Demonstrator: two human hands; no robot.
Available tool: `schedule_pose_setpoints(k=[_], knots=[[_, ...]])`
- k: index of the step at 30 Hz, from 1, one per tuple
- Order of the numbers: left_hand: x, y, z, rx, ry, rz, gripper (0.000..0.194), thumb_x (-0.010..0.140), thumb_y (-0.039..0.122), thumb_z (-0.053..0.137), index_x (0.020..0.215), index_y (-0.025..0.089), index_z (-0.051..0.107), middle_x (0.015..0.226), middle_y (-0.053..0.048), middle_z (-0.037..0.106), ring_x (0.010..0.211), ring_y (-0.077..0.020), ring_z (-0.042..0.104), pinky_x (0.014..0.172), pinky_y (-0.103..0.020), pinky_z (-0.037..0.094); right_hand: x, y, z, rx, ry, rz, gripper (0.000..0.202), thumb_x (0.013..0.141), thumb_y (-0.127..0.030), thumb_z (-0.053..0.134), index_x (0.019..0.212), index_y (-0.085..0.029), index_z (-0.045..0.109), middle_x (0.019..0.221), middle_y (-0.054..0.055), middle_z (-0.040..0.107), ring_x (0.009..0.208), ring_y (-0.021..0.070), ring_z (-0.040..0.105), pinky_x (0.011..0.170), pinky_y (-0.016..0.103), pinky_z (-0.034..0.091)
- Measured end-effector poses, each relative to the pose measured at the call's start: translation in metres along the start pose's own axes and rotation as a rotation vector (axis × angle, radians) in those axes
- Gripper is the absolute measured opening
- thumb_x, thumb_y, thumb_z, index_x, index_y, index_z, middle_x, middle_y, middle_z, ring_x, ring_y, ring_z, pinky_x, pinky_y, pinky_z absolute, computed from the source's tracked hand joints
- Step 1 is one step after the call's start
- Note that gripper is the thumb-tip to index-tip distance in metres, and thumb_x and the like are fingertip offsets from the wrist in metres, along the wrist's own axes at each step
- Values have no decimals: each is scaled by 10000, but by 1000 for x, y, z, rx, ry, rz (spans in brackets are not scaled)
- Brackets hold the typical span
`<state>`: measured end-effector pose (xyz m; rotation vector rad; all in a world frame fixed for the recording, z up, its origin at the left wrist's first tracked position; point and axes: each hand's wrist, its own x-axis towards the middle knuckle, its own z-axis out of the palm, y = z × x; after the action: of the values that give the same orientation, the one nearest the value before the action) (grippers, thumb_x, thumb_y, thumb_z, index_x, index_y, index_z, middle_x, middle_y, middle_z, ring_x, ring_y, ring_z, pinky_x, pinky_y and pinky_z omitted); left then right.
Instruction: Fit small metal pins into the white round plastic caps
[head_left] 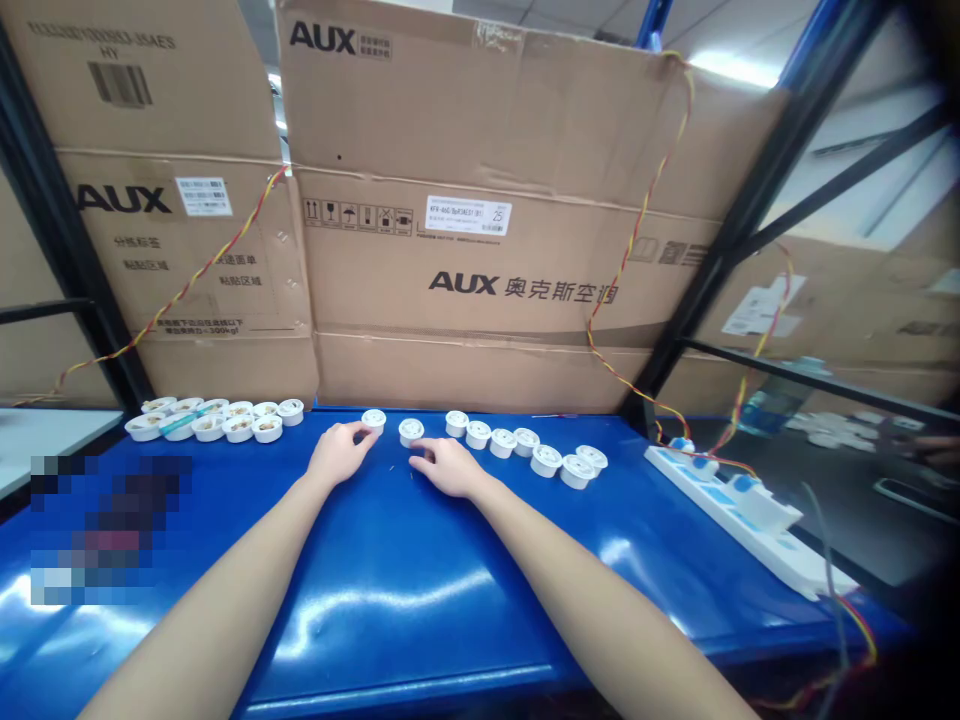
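My left hand has its fingertips against the near left side of a small round white cup, at the back of the blue tabletop. Its fingers are bent and closed on that cup. A second white cup stands just to the right, with my right hand beside it. The right thumb and forefinger are apart, with nothing seen between them. Further right, several similar white cups form a loose, slanting row; their tops look pale with small marks.
At the back left, two rows of white cups hold brownish bits, with a teal stick across some. Tall cardboard walls the back. A white power strip with plugs lies right, near a twisted red-yellow wire. A blurred patch covers the left.
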<state>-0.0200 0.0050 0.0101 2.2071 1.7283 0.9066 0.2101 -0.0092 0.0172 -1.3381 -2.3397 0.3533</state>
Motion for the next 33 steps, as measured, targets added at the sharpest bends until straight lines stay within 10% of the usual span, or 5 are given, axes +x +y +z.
schedule_pose_setpoints(k=[3, 15, 20, 24, 33], knots=[[1, -5, 4, 5, 13, 14, 358, 877, 456, 495, 1068, 238, 704, 1170, -72, 692, 1116, -289, 605, 967, -405, 442, 1, 1, 2, -6, 21, 23, 494, 874, -388, 573, 1337, -221, 534, 790, 24, 714, 728, 183, 648, 655, 264, 437], [12, -20, 18, 131, -170, 151, 481, 911, 494, 432, 1323, 268, 533, 1449, -73, 474, 1358, -294, 394, 1107, -503, 304, -1, 3, -10, -89, 49, 1, 184, 869, -355, 580, 926, -231, 703, 858, 37, 692, 814, 188, 616, 738, 291, 449], [6, -12, 12, 71, -88, 212, 406, 918, 448, 424, 1189, 209, 611, 1295, -87, 601, 1235, -269, 517, 1071, -448, 381, 1, 13, -17, -227, 327, 171, 435, 847, -381, 603, 1240, -196, 572, 1297, 157, 529, 1244, 323, 412, 1018, 481, 327], [0, 3, 10, -6, -194, 358, 360, 940, 335, 385, 1217, 240, 594, 1315, -49, 591, 1238, -226, 518, 1083, -408, 383, 1, 28, -11, -263, 200, 258, 669, 826, -452, 619, 1399, -169, 420, 1487, 189, 339, 1372, 375, 265, 1094, 545, 202], [-8, 23, 10, -18, -155, 463, 307, 865, 192, 448, 1102, 242, 637, 1205, -46, 619, 1135, -220, 560, 1027, -386, 433, 3, 22, -4, -72, 212, -44, 562, 850, -435, 597, 1358, -228, 471, 1476, 130, 379, 1358, 284, 339, 1111, 478, 259]])
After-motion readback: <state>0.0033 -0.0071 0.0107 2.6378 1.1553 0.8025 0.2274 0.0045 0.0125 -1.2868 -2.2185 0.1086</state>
